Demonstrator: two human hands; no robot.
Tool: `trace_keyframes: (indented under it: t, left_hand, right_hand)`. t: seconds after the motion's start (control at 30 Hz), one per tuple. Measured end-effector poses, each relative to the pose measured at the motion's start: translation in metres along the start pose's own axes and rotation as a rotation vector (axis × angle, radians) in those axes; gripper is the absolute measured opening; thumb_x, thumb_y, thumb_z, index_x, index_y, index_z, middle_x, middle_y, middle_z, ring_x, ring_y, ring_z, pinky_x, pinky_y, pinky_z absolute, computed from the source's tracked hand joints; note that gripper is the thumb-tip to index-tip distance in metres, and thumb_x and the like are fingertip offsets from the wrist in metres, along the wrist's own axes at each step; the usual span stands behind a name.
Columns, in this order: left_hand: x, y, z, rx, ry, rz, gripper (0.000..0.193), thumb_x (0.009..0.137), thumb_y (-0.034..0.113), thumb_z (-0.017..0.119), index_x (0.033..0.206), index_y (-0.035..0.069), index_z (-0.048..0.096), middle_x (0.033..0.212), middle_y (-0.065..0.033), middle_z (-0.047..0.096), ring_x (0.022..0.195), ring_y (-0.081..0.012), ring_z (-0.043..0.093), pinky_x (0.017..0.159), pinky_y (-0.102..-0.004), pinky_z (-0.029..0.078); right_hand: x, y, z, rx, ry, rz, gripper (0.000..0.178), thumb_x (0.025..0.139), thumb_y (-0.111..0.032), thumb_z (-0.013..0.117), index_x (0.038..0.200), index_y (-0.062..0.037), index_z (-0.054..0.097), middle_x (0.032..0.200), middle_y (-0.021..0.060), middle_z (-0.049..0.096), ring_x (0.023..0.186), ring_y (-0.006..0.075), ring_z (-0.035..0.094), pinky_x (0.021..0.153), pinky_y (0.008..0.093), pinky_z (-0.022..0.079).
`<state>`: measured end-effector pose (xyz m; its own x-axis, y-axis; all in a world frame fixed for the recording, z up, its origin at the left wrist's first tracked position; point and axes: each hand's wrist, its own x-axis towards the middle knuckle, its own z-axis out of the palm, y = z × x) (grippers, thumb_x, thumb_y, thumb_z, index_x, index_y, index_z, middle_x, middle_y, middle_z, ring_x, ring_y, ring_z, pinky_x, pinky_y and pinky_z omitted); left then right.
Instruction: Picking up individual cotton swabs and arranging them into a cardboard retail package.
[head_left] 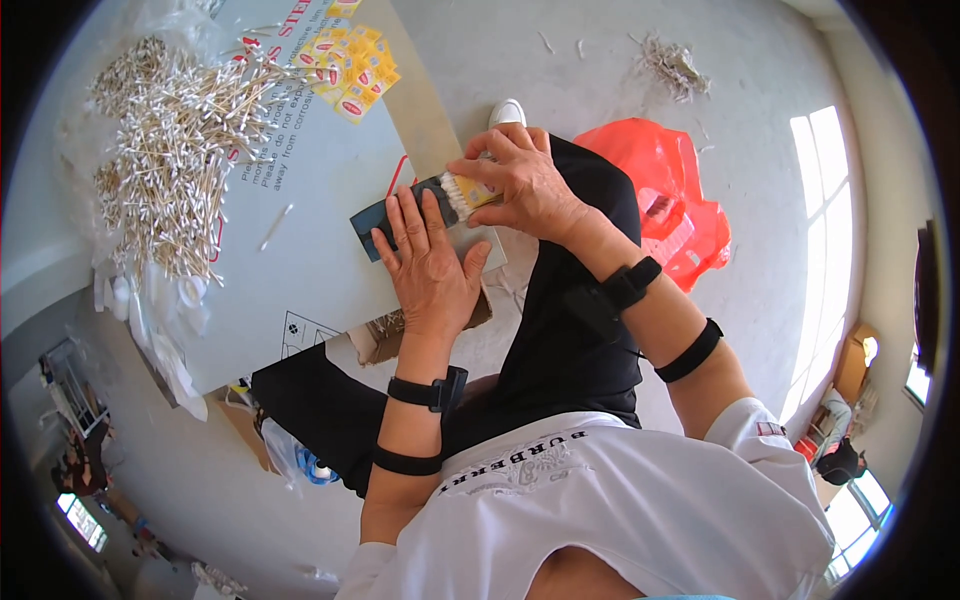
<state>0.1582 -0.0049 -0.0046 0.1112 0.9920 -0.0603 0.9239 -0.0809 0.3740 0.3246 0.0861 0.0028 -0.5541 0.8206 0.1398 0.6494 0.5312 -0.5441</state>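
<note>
My left hand (432,275) lies with fingers stretched flat over a dark blue-grey flat piece (372,228) at the right edge of the board; whether that is a sleeve or a block I cannot tell. My right hand (530,185) grips a small bundle of cotton swabs (459,198) with a yellow card (480,190) on it, thumb on the near side and fingers on the far side. The bundle's white tips meet the end of the dark piece. A large heap of loose cotton swabs (180,150) fills the board's left side, and one stray swab (276,227) lies apart.
Yellow printed cards (350,72) are spread at the far end of the grey board (310,260). A cardboard box (378,343) sits below its near edge. On the floor at right are a red plastic bag (690,225) and a litter heap (675,68). Another person (842,462) is far right.
</note>
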Motion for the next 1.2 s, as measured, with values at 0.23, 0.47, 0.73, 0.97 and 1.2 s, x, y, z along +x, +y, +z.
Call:
trace_keyframes:
  t: [0.23, 0.47, 0.73, 0.97, 1.2]
  left_hand:
    - [0.004, 0.004, -0.002, 0.047, -0.018, 0.03, 0.086, 0.089, 0.05, 0.059, 0.148, -0.004, 0.028, 0.158, -0.0233, 0.016, 0.148, -0.0354, 0.01, 0.115, -0.0577, 0.003]
    - [0.009, 0.011, -0.013, -1.07, 0.067, -0.111, 0.07, 0.1, 0.029, 0.052, 0.151, -0.004, 0.017, 0.153, -0.0226, 0.03, 0.139, -0.0319, 0.034, 0.114, -0.0425, 0.027]
    - [0.018, 0.012, -0.017, -1.62, 0.195, -0.363, 0.067, 0.104, 0.029, 0.046, 0.15, -0.007, 0.013, 0.14, -0.0275, 0.044, 0.128, -0.0305, 0.047, 0.111, -0.0409, 0.035]
    - [0.024, 0.007, -0.023, -1.678, 0.175, -0.491, 0.069, 0.103, 0.038, 0.044, 0.146, -0.01, 0.019, 0.128, -0.03, 0.053, 0.121, -0.0327, 0.054, 0.105, -0.0423, 0.041]
    - [0.038, -0.014, -0.031, -1.808, 0.059, -0.566, 0.072, 0.102, 0.044, 0.045, 0.145, -0.008, 0.023, 0.12, -0.0305, 0.057, 0.112, -0.0332, 0.059, 0.098, -0.043, 0.047]
  right_hand:
    - [0.004, 0.0, -0.003, 0.024, -0.005, -0.025, 0.064, 0.056, -0.03, 0.086, 0.117, -0.0203, 0.068, 0.115, 0.0025, 0.055, 0.117, 0.0271, 0.045, 0.099, 0.0447, 0.03]
    - [0.001, 0.002, 0.0, 0.023, 0.004, -0.018, 0.063, 0.056, -0.029, 0.086, 0.116, -0.0197, 0.068, 0.115, 0.0021, 0.055, 0.118, 0.0274, 0.045, 0.1, 0.0459, 0.029]
    - [0.01, 0.003, -0.003, 0.017, -0.001, -0.089, 0.065, 0.055, -0.028, 0.087, 0.115, -0.0162, 0.066, 0.114, 0.0021, 0.056, 0.117, 0.0264, 0.046, 0.101, 0.0465, 0.03]
    - [0.015, 0.002, 0.001, 0.005, -0.009, -0.154, 0.059, 0.055, -0.028, 0.087, 0.108, -0.013, 0.067, 0.109, -0.0007, 0.058, 0.115, 0.023, 0.046, 0.097, 0.0443, 0.031]
    - [0.013, 0.004, 0.001, -0.014, -0.003, -0.158, 0.061, 0.054, -0.031, 0.088, 0.109, -0.0142, 0.067, 0.11, -0.0018, 0.058, 0.115, 0.022, 0.047, 0.097, 0.0441, 0.031]
